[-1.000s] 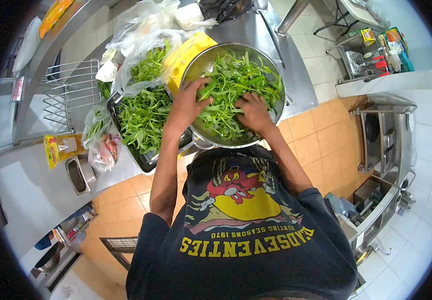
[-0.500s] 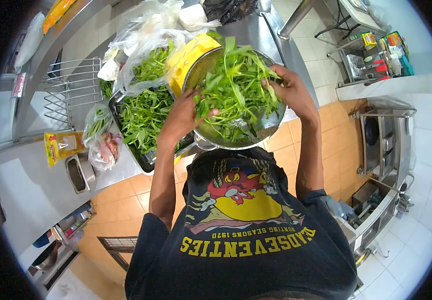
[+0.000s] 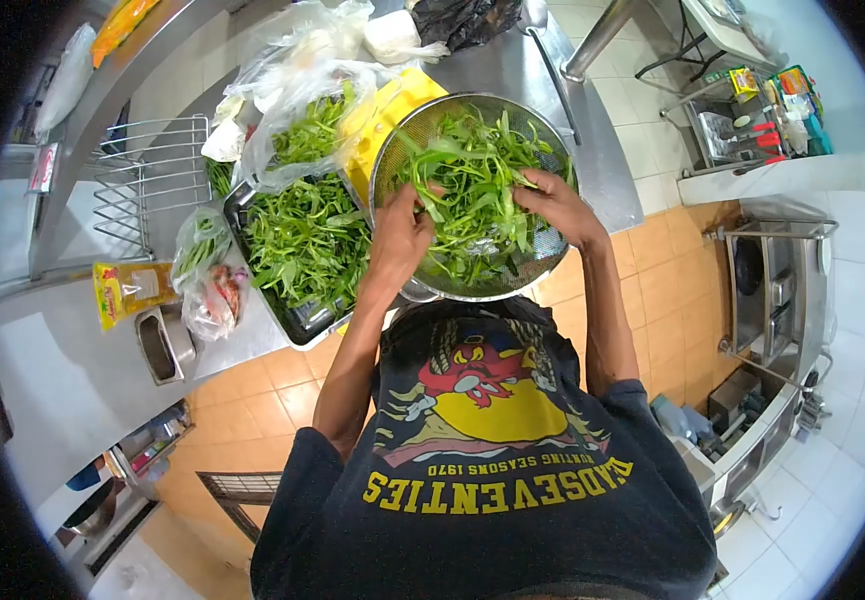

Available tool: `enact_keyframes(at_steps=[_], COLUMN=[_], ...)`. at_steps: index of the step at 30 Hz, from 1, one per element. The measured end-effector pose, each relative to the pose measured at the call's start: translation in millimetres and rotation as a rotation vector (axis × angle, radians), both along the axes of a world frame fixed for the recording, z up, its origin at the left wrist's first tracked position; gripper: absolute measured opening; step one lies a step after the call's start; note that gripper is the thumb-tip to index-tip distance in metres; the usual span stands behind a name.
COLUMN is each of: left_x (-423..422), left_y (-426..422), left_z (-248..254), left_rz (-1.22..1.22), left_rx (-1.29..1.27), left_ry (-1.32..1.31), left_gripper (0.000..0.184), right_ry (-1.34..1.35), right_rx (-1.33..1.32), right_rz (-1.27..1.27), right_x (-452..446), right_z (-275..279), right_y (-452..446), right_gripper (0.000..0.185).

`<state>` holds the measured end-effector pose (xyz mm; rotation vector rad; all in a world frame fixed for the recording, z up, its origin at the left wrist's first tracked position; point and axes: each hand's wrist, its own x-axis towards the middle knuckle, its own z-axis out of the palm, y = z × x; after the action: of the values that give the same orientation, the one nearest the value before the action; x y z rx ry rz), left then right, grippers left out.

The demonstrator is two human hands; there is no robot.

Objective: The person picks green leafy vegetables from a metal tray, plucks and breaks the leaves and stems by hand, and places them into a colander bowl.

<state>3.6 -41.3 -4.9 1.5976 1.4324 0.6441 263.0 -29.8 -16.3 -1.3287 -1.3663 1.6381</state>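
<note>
A metal mesh strainer (image 3: 557, 150) holds a heap of leafy green vegetables (image 3: 472, 160) with long stems. My left hand (image 3: 402, 235) is at the left side of the heap, its fingers curled into the greens and partly hidden by leaves. On the opposite side, my right hand (image 3: 557, 205) has its fingers closed on stems and leaves. Left of the strainer, a black-rimmed metal tray (image 3: 302, 328) is piled with more of the same greens (image 3: 307, 235). A yellow perforated container (image 3: 382, 115) stands between the strainer and a clear plastic bag (image 3: 292, 60) of greens.
Farther left are a wire rack (image 3: 152, 190), a small bag with reddish contents (image 3: 214, 300), a yellow packet (image 3: 132, 290) and a metal container (image 3: 164, 345). A black plastic bag (image 3: 467, 22) lies behind on the steel table (image 3: 607, 165). A metal post (image 3: 597, 40) rises at the table's right.
Both hands have lowered into the strainer with the greens they held raised above it. The heap now sits lower and spreads inside the strainer.
</note>
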Motion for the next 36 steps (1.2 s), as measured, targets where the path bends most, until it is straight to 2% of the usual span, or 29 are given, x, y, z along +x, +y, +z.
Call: enact_keyframes(at_steps=[3, 7, 10, 13, 16, 18, 22, 29, 31, 34, 36], left_x=[12, 10, 11, 10, 19, 27, 40, 25, 20, 3, 0], left_y=[0, 10, 14, 19, 24, 25, 24, 24, 22, 22, 23], left_z=[2, 14, 30, 44, 53, 64, 53, 70, 80, 68, 60], left_rz=[0.068, 0.062, 0.114, 0.083, 0.053, 0.043, 0.043, -0.026, -0.047, -0.218, -0.101], left_rx=[-0.067, -0.159, -0.136, -0.065, -0.021, -0.07, 0.075, -0.056, -0.097, -0.079, -0.041], left_ry=[-0.399, -0.486, -0.508, -0.462, -0.537, -0.571, -0.679, -0.482, -0.482, -0.25, -0.344], left_gripper=[0.028, 0.021, 0.022, 0.023, 0.027, 0.028, 0.027, 0.029, 0.031, 0.036, 0.034], right_ry=[-0.029, -0.234, -0.498, -0.626, -0.438, -0.34, -0.263, -0.026, 0.143, 0.369, 0.477], right_rx=[0.045, 0.114, 0.32, 0.604, 0.542, 0.578, 0.585, 0.443, 0.36, 0.285, 0.241], right_rz=[-0.005, 0.046, -0.055, -0.228, -0.211, -0.143, -0.139, -0.317, -0.395, -0.43, -0.406], right_x=[3, 4, -5, -10, -18, -23, -41, -40, -38, -28, -23], right_z=[1, 4, 28, 32, 72, 73, 83, 86, 95, 94, 90], right_y=[-1, 2, -8, -6, -5, -7, -12, -8, -6, 0, 4], right_gripper=[0.03, 0.032, 0.036, 0.033, 0.028, 0.026, 0.02, 0.017, 0.018, 0.021, 0.023])
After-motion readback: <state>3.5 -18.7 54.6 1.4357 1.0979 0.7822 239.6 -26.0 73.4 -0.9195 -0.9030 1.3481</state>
